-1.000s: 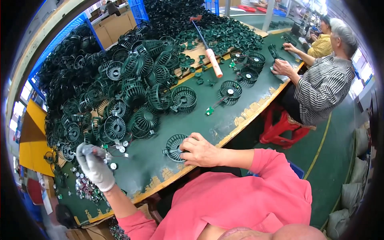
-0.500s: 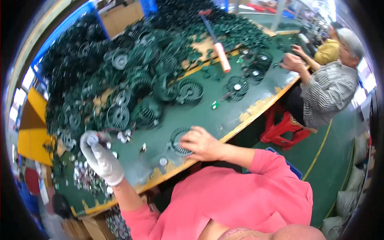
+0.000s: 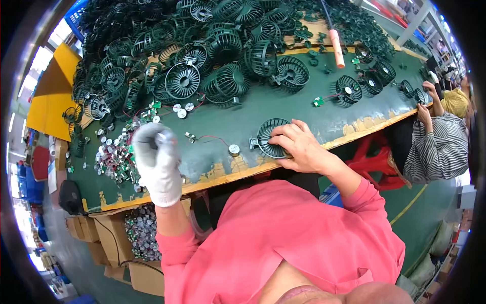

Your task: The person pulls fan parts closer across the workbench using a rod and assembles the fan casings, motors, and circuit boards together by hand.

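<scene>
My left hand [image 3: 158,164], in a white glove, is raised over the left part of the table with its fingers curled together. A small silvery round piece [image 3: 163,137], apparently a motor, shows blurred at the fingertips. My bare right hand [image 3: 298,144] rests on a dark green round fan cage [image 3: 268,133] near the front edge, fingers bent over its right side. Between the hands lies a small round motor [image 3: 234,150] joined by a red wire to a little circuit board [image 3: 191,137]. Several loose motors [image 3: 181,113] lie farther back.
A heap of green fan cages [image 3: 223,45] fills the back. Small motors and boards [image 3: 117,158] are piled at the left. An orange-handled tool [image 3: 336,48] lies at the back right. A co-worker in a striped shirt [image 3: 438,147] sits at the right beside a red stool [image 3: 377,162].
The view has shifted, so the table's contents sit differently in the picture. My left hand stays raised with its fingers curled; my right hand remains on the fan cage.
</scene>
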`<action>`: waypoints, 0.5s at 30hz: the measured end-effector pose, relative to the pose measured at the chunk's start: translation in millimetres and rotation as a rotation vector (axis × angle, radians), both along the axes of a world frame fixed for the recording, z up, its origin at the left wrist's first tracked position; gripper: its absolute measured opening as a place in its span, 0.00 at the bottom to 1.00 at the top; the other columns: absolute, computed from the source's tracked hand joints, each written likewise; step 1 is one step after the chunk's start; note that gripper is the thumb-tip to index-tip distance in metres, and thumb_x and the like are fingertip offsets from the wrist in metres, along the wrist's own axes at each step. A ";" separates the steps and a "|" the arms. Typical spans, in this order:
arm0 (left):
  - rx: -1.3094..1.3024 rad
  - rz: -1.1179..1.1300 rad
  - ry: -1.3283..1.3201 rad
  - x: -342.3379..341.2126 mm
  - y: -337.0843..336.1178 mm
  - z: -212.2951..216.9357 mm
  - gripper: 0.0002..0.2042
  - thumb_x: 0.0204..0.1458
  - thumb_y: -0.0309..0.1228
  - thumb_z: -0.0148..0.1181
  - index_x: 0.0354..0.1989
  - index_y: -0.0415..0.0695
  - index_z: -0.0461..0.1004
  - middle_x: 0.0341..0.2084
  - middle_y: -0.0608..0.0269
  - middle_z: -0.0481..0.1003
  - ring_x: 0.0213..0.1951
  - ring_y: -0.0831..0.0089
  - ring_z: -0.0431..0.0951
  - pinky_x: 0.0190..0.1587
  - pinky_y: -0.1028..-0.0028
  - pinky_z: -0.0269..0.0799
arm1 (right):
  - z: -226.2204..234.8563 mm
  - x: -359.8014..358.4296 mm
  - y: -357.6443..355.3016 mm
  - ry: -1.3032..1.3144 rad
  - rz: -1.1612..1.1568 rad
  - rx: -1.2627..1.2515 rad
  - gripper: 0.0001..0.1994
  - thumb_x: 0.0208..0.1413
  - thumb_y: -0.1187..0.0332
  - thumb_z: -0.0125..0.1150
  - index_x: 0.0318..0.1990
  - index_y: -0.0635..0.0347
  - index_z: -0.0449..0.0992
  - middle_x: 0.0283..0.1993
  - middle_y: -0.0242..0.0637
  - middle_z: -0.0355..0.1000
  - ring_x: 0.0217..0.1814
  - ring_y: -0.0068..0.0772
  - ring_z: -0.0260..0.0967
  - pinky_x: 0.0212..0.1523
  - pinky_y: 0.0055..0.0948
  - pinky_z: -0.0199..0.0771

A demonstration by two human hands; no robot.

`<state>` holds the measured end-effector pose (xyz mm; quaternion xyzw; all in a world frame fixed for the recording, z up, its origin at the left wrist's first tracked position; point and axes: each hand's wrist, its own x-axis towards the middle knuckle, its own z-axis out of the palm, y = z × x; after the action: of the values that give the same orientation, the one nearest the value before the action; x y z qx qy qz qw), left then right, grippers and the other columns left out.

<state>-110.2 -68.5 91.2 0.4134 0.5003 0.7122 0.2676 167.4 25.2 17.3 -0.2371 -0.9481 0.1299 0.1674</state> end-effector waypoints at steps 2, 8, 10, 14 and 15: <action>-0.222 -0.215 0.029 6.4 -7.2 -4.5 0.15 0.49 0.27 0.61 0.45 0.41 0.68 0.31 0.70 0.68 0.29 0.84 0.65 0.31 0.84 0.63 | 8.3 2.0 -0.1 0.059 -0.003 -0.025 0.31 0.41 0.58 0.70 0.54 0.56 0.67 0.51 0.37 0.66 0.55 0.41 0.63 0.62 0.51 0.54; -0.443 -0.567 0.019 59.9 -0.5 -31.7 0.23 0.51 0.29 0.60 0.55 0.37 0.63 0.37 0.64 0.72 0.35 0.81 0.70 0.38 0.80 0.69 | 19.9 -20.6 -13.2 0.382 0.129 0.080 0.32 0.47 0.44 0.61 0.56 0.53 0.71 0.44 0.36 0.70 0.44 0.41 0.67 0.46 0.37 0.64; -0.462 -0.539 0.082 65.6 -1.6 -36.6 0.24 0.52 0.31 0.59 0.57 0.37 0.62 0.36 0.64 0.72 0.32 0.82 0.69 0.33 0.81 0.68 | 9.8 -30.1 -21.2 0.392 0.112 0.048 0.29 0.45 0.50 0.65 0.56 0.51 0.72 0.41 0.34 0.69 0.42 0.37 0.67 0.42 0.36 0.65; -0.425 -0.568 0.116 73.8 5.2 -42.3 0.25 0.52 0.30 0.59 0.58 0.36 0.61 0.35 0.63 0.71 0.30 0.82 0.70 0.31 0.82 0.68 | 7.0 -32.7 -23.9 0.494 0.057 0.110 0.21 0.40 0.63 0.68 0.45 0.55 0.74 0.36 0.34 0.68 0.40 0.37 0.66 0.39 0.34 0.65; -0.441 -0.578 0.125 75.2 8.6 -40.7 0.25 0.52 0.29 0.59 0.58 0.36 0.61 0.35 0.63 0.71 0.30 0.81 0.70 0.31 0.82 0.69 | 9.4 -31.9 -23.8 0.479 0.044 0.088 0.20 0.39 0.65 0.67 0.43 0.56 0.74 0.35 0.34 0.67 0.39 0.37 0.66 0.39 0.34 0.65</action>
<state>-35.1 -59.9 50.6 0.5129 0.5197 0.4555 0.5093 135.4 1.4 26.7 -0.1712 -0.8910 0.1448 0.3948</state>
